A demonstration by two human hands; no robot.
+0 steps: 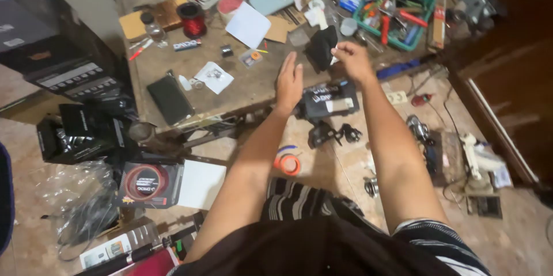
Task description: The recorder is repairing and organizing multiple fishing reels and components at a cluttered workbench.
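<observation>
Black cloth pouch [321,47] stood on the table [253,83]; beside it, the right hand [352,61] pinched something small, left hand [288,82] open. That piece might have dropped among clutter.

Bare forearms, no sleeves; dark top at bottom edge, b/w striped shorts w/ dark stripes.

Home repair workshop: cluttered workbench [242,89], tool basket [423,20], red wire spool [193,20].

A black cloth pouch [321,47] stands upright (slightly crumpled) near the worktable's [242,89] front edge, pinched at its right side.
</observation>
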